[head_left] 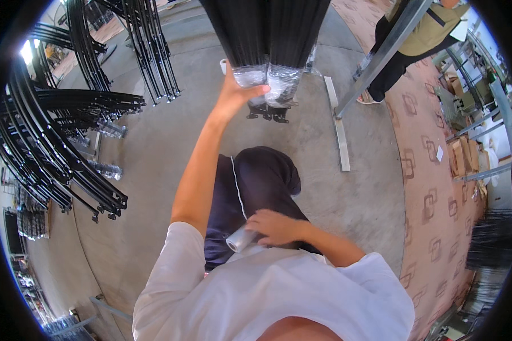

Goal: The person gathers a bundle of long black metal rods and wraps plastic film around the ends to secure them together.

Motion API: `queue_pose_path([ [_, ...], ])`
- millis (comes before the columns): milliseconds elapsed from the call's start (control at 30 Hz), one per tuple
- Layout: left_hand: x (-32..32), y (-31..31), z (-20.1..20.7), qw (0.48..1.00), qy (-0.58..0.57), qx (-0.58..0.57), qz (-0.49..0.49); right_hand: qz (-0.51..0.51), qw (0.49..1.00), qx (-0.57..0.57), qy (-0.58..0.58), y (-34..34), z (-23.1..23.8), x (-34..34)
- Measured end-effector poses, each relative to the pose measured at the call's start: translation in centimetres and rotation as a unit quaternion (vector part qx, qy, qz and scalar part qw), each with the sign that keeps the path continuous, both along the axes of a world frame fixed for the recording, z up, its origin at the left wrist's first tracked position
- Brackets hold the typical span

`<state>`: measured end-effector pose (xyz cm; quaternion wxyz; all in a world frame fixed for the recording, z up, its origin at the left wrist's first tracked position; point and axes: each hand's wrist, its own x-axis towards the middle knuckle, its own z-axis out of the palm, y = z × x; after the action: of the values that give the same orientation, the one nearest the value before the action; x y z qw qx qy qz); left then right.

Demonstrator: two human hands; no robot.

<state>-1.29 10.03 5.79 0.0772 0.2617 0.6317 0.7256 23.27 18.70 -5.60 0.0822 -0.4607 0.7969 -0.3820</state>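
Observation:
A bundle of long black rods [261,34] hangs in front of me, its lower end wrapped in clear plastic film [281,79]. My left hand [233,94] grips the wrapped end from the left, thumb across the front; its other fingers are partly hidden behind the bundle. Just beyond those fingers shows the end of a white roll [223,66]; whether they touch it I cannot tell. Close to my body, above my thigh, my right hand [276,228] is closed on a roll of clear film [240,240]. That hand is slightly blurred.
Curved black rods [68,142] hang on racks at the left. A slanted metal post [375,62] with a floor bar [338,125] stands at the right. Beyond it is another person [421,40]. Dark wrapped bundles [495,241] are stacked at the far right.

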Motion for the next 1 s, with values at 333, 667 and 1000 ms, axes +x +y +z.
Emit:
queue_pose_path([
  [333,-0.9,-0.2,-0.4,0.999,0.032,-0.004,0.017,-0.105,0.976,-0.012,-0.192,-4.3,0.0,0.6],
  [667,-0.5,-0.4,-0.9,0.995,0.051,0.078,0.022,-0.217,0.725,-0.584,-0.292,2.3,11.6,-8.5],
  [1000,-0.3,-0.5,-0.8,0.987,0.113,0.114,0.016,-0.246,0.766,-0.552,-0.221,3.6,11.7,-11.7],
])
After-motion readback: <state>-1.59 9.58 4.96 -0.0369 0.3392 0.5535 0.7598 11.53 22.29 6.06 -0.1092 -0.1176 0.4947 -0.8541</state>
